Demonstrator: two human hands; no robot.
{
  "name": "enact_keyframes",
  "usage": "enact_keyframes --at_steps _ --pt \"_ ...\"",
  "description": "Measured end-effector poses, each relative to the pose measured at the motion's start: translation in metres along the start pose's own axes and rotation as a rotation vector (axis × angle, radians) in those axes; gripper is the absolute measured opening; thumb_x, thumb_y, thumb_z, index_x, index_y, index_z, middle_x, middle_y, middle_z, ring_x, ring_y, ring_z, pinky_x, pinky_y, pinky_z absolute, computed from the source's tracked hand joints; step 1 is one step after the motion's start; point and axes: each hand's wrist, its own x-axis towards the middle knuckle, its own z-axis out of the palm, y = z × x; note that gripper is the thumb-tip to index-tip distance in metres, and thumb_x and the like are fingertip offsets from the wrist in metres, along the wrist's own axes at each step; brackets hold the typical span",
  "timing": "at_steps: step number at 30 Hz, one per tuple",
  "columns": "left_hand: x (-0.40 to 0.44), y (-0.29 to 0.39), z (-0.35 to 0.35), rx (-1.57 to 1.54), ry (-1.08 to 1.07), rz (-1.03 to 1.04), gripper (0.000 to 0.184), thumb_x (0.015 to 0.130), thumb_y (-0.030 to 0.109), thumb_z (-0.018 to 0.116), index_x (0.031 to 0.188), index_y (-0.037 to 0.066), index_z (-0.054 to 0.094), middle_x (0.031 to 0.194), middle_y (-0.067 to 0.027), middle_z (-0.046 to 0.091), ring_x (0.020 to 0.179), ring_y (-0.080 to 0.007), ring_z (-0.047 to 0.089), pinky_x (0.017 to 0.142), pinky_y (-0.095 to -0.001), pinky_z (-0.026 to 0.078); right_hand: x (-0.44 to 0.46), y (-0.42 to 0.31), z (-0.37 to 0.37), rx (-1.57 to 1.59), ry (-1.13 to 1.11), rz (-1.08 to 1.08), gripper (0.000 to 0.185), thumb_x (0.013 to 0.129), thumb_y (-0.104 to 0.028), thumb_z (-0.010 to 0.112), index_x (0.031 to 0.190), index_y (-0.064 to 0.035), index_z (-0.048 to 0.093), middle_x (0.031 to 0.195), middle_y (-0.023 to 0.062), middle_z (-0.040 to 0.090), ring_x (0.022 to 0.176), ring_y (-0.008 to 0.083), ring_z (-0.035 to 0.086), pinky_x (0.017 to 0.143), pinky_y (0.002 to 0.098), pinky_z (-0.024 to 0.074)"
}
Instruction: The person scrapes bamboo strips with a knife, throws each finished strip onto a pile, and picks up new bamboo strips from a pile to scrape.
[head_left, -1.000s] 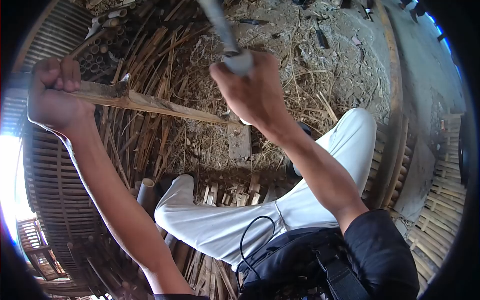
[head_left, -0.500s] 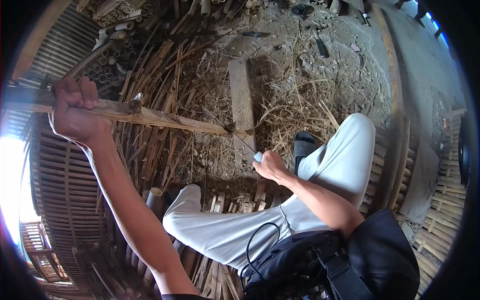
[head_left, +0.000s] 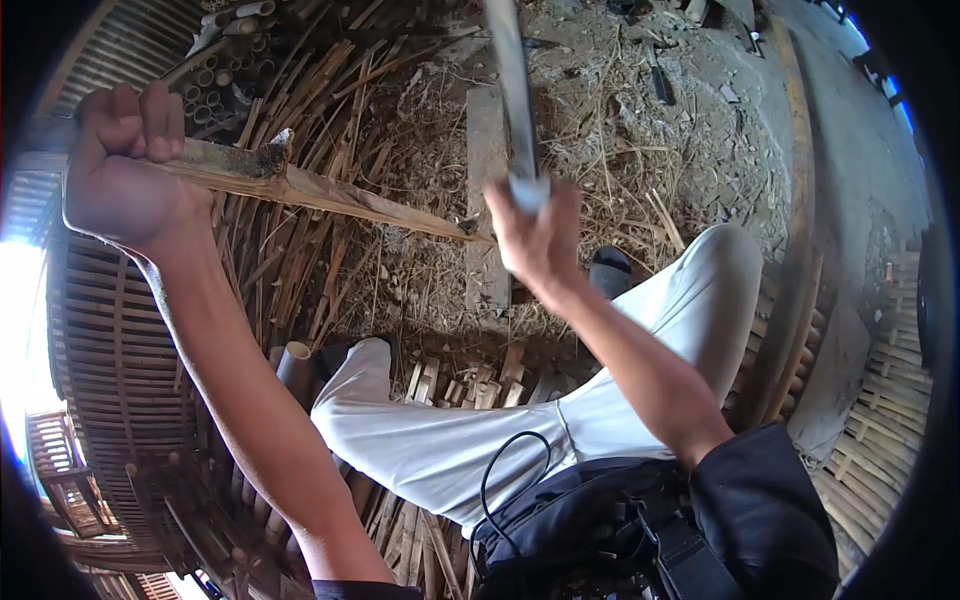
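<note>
My left hand is wrapped round a long piece of bamboo, which slants down to the right. Its thin far end lies over a wooden block on the ground. My right hand grips the pale handle of a long blade. The blade, blurred by motion, points up and away from me, to the right of the block and apart from the bamboo. A dark notch shows near the bamboo's tip.
Split bamboo strips and hollow bamboo tubes are piled at the left. A dark-handled tool lies on the littered ground. My bent legs are below. A long pole runs along the right.
From low beside the block, the right hand has risen with the blade, which has swung upward. My left hand and the bamboo have shifted slightly up and left in view.
</note>
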Motion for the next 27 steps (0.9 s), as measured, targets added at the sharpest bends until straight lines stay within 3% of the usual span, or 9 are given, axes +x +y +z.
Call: enact_keyframes --at_steps 1,3,5,8,19,21,23,24,27 --pt "0.0 0.002 0.002 -0.003 -0.004 0.006 0.017 0.056 0.005 0.046 0.061 0.011 0.03 0.059 -0.0016 0.029 0.048 -0.0122 0.028 0.046 -0.0249 0.024 -0.03 0.041 0.018 -0.02 -0.032 0.136 0.014 0.087 -0.014 0.063 0.083 -0.0009 0.065 0.057 0.0091 0.058 0.043 0.0155 0.055 0.036 0.0313 0.0447" --pt "-0.003 0.007 0.007 -0.032 0.092 -0.054 0.017 0.058 0.003 0.043 0.06 0.011 0.028 0.057 -0.0009 0.026 0.046 -0.0117 0.027 0.045 -0.0238 0.024 -0.098 0.162 0.025 -0.493 -0.631 0.104 0.024 0.086 -0.022 0.063 0.097 -0.0014 0.068 0.059 0.0192 0.061 0.049 0.0261 0.063 0.041 0.0372 0.0483" --pt "-0.007 0.009 0.008 -0.07 0.119 -0.039 0.017 0.059 0.002 0.042 0.06 0.012 0.028 0.056 -0.0006 0.024 0.045 -0.0115 0.027 0.045 -0.0234 0.024 -0.115 0.205 0.039 -0.519 -0.4 0.228 0.032 0.083 -0.027 0.065 0.091 0.0039 0.067 0.064 0.023 0.064 0.058 0.0334 0.066 0.048 0.0406 0.0517" --pt "-0.028 0.005 -0.009 -0.073 0.115 -0.046 0.015 0.058 0.002 0.04 0.061 0.011 0.028 0.055 -0.0009 0.024 0.044 -0.0117 0.026 0.044 -0.0235 0.024 -0.08 0.157 0.019 -0.359 -0.464 0.536 0.037 0.08 -0.027 0.066 0.076 0.0101 0.065 0.07 0.0284 0.065 0.068 0.0413 0.067 0.056 0.0447 0.0542" --pt "-0.004 0.014 0.02 -0.104 -0.049 -0.025 0.013 0.061 0.002 0.042 0.065 0.01 0.032 0.056 -0.0021 0.027 0.043 -0.0118 0.027 0.043 -0.0246 0.026 -0.069 0.15 0.007 -0.276 -0.5 0.31 0.039 0.08 -0.03 0.067 0.073 0.0088 0.066 0.062 0.0278 0.063 0.063 0.0386 0.067 0.057 0.0433 0.0544" --pt "-0.001 0.003 0.024 -0.031 -0.088 -0.009 0.012 0.067 0.005 0.047 0.069 0.009 0.036 0.06 -0.0016 0.031 0.047 -0.0119 0.03 0.044 -0.0257 0.028 -0.075 0.16 0.014 -0.258 -0.492 0.286 0.045 0.081 -0.036 0.068 0.07 0.0071 0.065 0.06 0.0262 0.062 0.059 0.0368 0.067 0.054 0.0422 0.054" --pt "0.006 -0.001 0.028 -0.043 -0.084 -0.012 0.014 0.062 0.006 0.046 0.067 0.01 0.034 0.059 -0.0015 0.03 0.047 -0.0117 0.03 0.044 -0.0256 0.027 -0.079 0.166 0.017 -0.254 -0.505 0.309 0.048 0.082 -0.04 0.067 0.068 0.0056 0.065 0.058 0.0244 0.062 0.057 0.0353 0.067 0.054 0.0415 0.0541" --pt "0.008 -0.003 0.031 -0.031 -0.072 -0.014 0.014 0.061 0.006 0.046 0.066 0.01 0.034 0.058 -0.0015 0.03 0.046 -0.0117 0.03 0.044 -0.0256 0.027 -0.077 0.154 0.011 -0.198 -0.503 0.38 0.056 0.086 -0.049 0.062 0.063 0.0017 0.063 0.055 0.0199 0.061 0.053 0.031 0.065 0.05 0.0418 0.0509" --pt "0.018 -0.011 0.03 -0.02 -0.136 0.009 0.014 0.062 0.006 0.047 0.066 0.011 0.034 0.058 -0.0016 0.03 0.046 -0.0116 0.03 0.044 -0.0254 0.028 -0.064 0.124 0.012 -0.083 -0.466 0.369 0.061 0.092 -0.053 0.053 0.064 0.0009 0.061 0.054 0.0154 0.059 0.05 0.025 0.06 0.049 0.0409 0.0457"
